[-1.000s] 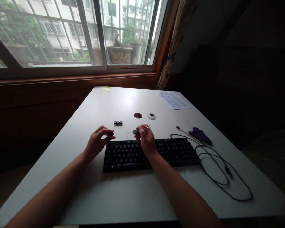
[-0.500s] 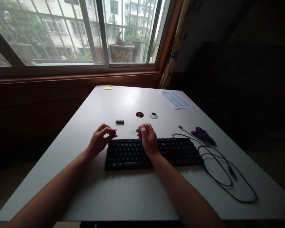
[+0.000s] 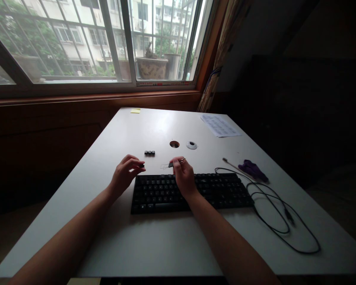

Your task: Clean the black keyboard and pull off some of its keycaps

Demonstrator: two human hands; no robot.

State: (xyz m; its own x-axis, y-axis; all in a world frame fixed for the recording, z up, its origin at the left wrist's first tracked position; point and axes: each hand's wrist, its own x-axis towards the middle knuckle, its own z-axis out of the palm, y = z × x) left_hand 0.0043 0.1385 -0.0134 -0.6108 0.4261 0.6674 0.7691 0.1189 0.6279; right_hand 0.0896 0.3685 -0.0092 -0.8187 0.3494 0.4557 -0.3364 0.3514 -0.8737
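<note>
A black keyboard lies on the white table in front of me. My left hand hovers just left of the keyboard's far left corner, its fingertips pinched on a small black keycap. My right hand is above the keyboard's far edge, closed on a thin wire keycap puller whose prongs point left toward the keycap. A short row of loose black keycaps sits on the table beyond my hands.
The keyboard's black cable loops at the right. A purple cloth and a thin stick lie right of the keyboard. Farther back are a cable hole, its white cap, a printed sheet and a yellow note.
Both hands have stayed nearly in place; the right hand with the puller has shifted slightly left, toward the keycap in the left hand.
</note>
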